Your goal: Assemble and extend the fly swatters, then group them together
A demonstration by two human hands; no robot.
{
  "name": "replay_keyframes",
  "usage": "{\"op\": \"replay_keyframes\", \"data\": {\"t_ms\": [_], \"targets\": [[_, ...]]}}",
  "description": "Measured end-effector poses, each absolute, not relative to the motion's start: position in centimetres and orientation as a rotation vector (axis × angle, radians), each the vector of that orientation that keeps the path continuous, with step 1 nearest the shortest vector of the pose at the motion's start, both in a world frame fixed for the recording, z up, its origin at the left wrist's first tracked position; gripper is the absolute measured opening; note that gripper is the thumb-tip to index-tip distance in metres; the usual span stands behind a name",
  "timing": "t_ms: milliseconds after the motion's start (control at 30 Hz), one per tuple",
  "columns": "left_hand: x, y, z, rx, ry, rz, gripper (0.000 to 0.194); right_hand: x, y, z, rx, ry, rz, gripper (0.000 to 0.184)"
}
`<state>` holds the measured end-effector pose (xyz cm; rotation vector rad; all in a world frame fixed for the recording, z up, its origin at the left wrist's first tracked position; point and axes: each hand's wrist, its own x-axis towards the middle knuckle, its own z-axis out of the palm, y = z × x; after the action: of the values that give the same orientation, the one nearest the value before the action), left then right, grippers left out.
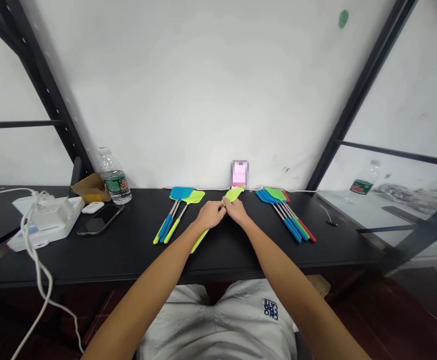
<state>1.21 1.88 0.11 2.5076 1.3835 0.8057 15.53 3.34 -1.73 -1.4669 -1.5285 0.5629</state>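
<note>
Blue and yellow swatters (181,193) lie fanned on the left of the black surface (233,255), their heads toward the wall and their grips toward the person. Just right of them, in the middle, the yellow swatter (234,194) is in both hands above the surface. It should be light, with a thin head that bends easily and a stiffer grip; smooth plastic might slip a little, but little about it looks fragile. The grip (199,242) or the neck below the head would be the sound place to hold, sparing the flexible flap. The left hand (211,215) is curled around its middle, and the right hand (236,211) closes on it just below the head, fingers nearly meeting; how tightly, I cannot tell. The swatter slants, its bright lime-yellow grip low to the left, its flat head of like colour up to the right, near a propped phone (240,175). Its shaft is hidden by the hands. Farther right lie blue, green and red swatters (292,229) with slim, metallic-looking shafts.
</note>
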Motion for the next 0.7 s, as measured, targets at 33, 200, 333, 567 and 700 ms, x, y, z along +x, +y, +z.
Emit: {"op": "replay_keyframes", "data": {"t_ms": [33,200,333,567,700], "targets": [[1.21,1.90,0.09,2.507,1.389,0.801,0.028,15.52,3.34,-1.73,-1.470,-1.529,0.562,0.033],[1.21,2.15,-0.12,2.517,1.387,0.808,0.028,15.52,3.36,-1.69,-1.477,-1.528,0.579,0.034],[1.23,2.20,-0.11,2.517,1.387,0.802,0.030,15.55,3.38,-1.67,-1.481,-1.505,0.602,0.034],[1.24,2.00,0.17,2.529,1.388,0.787,0.032,15.57,3.41,-1.76,-1.446,-1.504,0.609,0.036],[1.25,1.98,0.21,2.530,1.401,0.783,0.033,15.60,3.60,-1.93,-1.460,-1.490,0.603,0.036]]}}
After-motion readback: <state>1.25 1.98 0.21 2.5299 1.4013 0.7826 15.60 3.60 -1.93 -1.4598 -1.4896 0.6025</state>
